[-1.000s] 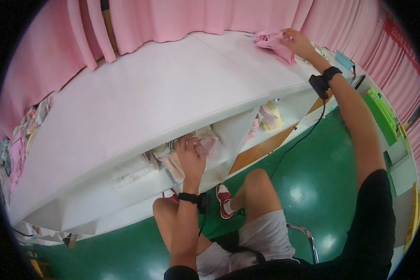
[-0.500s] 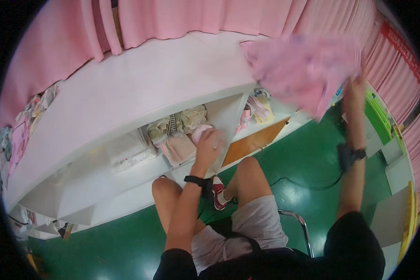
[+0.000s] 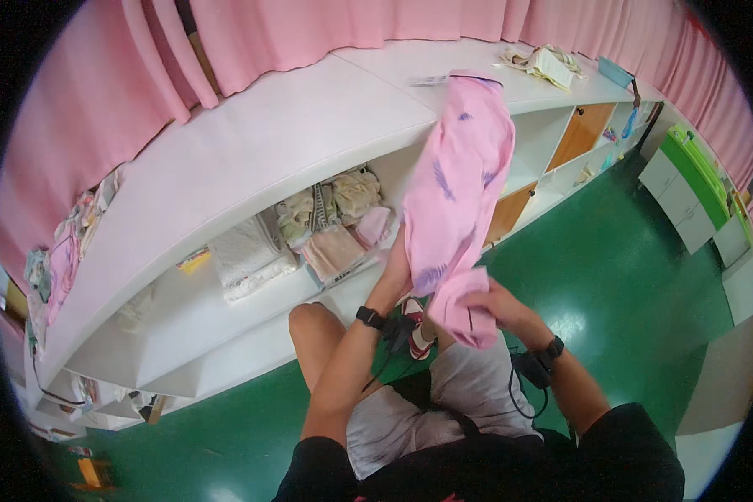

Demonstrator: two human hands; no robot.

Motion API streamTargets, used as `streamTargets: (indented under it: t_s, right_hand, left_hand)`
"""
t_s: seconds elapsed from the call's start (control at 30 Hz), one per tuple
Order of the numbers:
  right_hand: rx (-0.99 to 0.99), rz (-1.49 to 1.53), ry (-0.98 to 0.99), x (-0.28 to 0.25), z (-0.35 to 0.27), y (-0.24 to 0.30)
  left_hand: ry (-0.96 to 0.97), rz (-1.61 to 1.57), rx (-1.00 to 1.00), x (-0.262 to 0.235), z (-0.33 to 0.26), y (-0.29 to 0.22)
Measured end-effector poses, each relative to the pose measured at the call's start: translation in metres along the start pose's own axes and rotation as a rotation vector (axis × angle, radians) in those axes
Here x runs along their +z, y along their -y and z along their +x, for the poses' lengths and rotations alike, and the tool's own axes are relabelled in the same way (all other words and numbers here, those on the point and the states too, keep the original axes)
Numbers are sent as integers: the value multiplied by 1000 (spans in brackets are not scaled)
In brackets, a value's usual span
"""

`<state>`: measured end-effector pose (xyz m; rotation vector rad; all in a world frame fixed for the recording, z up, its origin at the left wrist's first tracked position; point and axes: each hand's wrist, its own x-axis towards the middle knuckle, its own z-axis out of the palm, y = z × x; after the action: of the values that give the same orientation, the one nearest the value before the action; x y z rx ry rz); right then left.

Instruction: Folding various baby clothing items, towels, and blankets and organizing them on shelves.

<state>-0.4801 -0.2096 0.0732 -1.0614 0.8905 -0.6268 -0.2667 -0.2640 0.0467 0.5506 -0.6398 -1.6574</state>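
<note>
A long pink cloth (image 3: 460, 176) with purple leaf prints stretches from the white counter's edge down over my knees. Its lower end is folded over into a bundle. My right hand (image 3: 510, 308) grips this folded end, fingers wrapped into the fabric. At the cloth's left side, my left hand (image 3: 397, 269) holds it lower down, and the fingertips are hidden behind the fabric. The cloth's upper end shows a dark edge near the counter top.
The white counter (image 3: 251, 125) curves across, with pink curtains (image 3: 301, 33) behind. Open shelves below hold folded white cloth (image 3: 251, 259) and crumpled fabrics (image 3: 351, 197). More clothes (image 3: 71, 234) lie at the far left, others (image 3: 548, 65) at the back right. A green-topped cabinet (image 3: 686, 180) stands right.
The pink cloth has come down from the upper right to in front of me, with my right hand lowered. My left hand has left the shelf and moved to the cloth.
</note>
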Motion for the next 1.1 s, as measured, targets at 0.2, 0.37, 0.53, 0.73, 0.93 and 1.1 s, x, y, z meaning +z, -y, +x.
streamTargets:
  t_s: [0.2, 0.37, 0.53, 0.73, 0.93, 1.1]
  right_hand:
    - [-98, -631, 446, -20, -30, -1]
    - [23, -677, 240, -67, -58, 12]
    - [155, -1000, 365, -71, -73, 3]
    - [371, -1184, 489, -71, -79, -18]
    - [284, -1212, 181, -100, -97, 9]
    - [535, -1247, 543, -100, -79, 10]
  left_hand:
    - [68, 533, -94, -15, -17, -25]
    - [219, 1265, 342, -6, -53, -54]
    - [-5, 1542, 221, -37, -74, -90]
    - [-155, 1816, 72, -3, -130, -185]
    - [-298, 1701, -325, -63, -197, -232]
    - [106, 1871, -749, -125, -242, -161]
